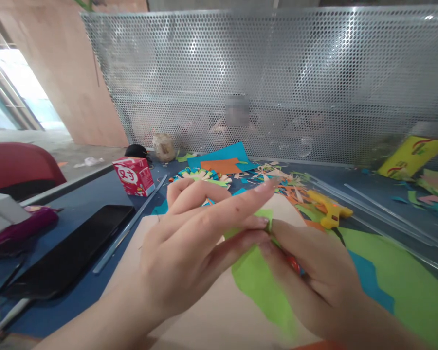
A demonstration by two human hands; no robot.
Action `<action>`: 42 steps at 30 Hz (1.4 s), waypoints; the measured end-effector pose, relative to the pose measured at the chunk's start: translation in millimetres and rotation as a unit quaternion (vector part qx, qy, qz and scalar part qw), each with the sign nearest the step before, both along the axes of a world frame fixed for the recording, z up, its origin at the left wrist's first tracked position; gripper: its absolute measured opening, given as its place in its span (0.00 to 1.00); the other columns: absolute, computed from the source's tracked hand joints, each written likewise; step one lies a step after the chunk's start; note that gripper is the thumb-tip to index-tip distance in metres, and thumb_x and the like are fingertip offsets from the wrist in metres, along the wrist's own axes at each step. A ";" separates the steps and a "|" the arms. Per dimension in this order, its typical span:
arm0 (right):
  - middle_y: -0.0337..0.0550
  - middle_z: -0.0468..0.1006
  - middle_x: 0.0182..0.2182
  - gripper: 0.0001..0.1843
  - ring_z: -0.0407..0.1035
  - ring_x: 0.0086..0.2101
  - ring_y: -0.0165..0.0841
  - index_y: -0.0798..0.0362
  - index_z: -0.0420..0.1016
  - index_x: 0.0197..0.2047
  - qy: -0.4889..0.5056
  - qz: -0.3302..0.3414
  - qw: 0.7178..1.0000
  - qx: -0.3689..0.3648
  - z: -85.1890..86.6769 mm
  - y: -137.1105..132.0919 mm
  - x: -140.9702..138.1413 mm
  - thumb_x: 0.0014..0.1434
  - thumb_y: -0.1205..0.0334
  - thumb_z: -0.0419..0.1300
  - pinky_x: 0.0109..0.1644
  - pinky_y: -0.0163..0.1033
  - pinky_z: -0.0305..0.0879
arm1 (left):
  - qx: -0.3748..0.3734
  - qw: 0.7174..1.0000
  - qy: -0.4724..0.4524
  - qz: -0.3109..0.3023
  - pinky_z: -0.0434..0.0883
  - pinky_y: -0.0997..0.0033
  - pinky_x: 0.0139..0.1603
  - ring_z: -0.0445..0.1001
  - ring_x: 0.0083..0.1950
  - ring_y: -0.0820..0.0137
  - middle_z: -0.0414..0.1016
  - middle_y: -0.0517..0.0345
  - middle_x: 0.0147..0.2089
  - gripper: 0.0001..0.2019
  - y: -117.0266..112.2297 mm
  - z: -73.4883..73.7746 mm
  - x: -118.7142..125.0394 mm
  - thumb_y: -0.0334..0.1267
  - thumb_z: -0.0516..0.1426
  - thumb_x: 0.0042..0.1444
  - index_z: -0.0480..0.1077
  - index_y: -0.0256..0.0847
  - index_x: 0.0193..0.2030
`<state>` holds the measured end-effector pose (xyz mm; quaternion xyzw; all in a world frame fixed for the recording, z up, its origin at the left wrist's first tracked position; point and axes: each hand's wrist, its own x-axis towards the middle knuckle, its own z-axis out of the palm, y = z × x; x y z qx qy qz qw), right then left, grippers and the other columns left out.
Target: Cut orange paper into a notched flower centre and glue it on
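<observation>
A piece of light green paper (257, 277) is pinched between my two hands, above a large cream sheet (219, 311). My left hand (193, 238) closes thumb and fingertips on the paper's upper edge, its index finger stretched out above. Thumb and index finger of my right hand (314, 272) squeeze the same spot from the other side. Something red and shiny (294, 264) peeks out under the right hand; its kind is hidden. Behind the hands, a fringed multicolour paper piece (200, 175) lies on the blue table (82, 194).
At left are a black phone (76, 248), a red box (133, 176) and a purple device (25, 228). A yellow glue gun (328, 208), clear glue sticks (379, 214), green sheets (397, 272) and paper scraps lie right. A perforated metal panel (277, 82) borders the back.
</observation>
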<state>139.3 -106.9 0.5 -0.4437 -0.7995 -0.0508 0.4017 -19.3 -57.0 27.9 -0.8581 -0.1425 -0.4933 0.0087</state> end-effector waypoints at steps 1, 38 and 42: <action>0.31 0.57 0.14 0.11 0.51 0.16 0.24 0.52 0.56 0.23 -0.003 0.001 1.000 -0.004 0.4 0.1 0.0 0.57 0.69 0.47 0.19 0.33 0.44 | 0.009 1.000 -0.001 0.001 0.66 0.60 0.36 0.71 0.30 0.67 0.78 0.69 0.30 0.28 -0.3 -0.1 0.4 0.30 0.57 0.51 0.58 0.59 0.57; 0.31 0.61 0.16 0.09 0.56 0.17 0.24 0.51 0.58 0.27 0.038 0.005 0.999 -0.003 -1.5 -3.7 -2.4 0.59 0.67 0.48 0.20 0.32 0.49 | -0.008 1.000 -0.008 0.005 0.73 0.70 0.38 0.74 0.37 0.71 0.78 0.68 0.32 0.35 -4.0 -0.1 0.7 0.29 0.56 0.53 0.45 0.57 0.63; 0.31 0.61 0.17 0.09 0.57 0.18 0.24 0.52 0.58 0.27 0.047 0.014 0.999 -0.023 -0.4 -2.8 -3.0 0.59 0.67 0.48 0.20 0.32 0.50 | 0.021 0.999 0.005 0.023 0.71 0.68 0.41 0.73 0.34 0.73 0.77 0.69 0.31 0.33 -4.4 -2.2 -1.9 0.29 0.56 0.53 0.48 0.56 0.62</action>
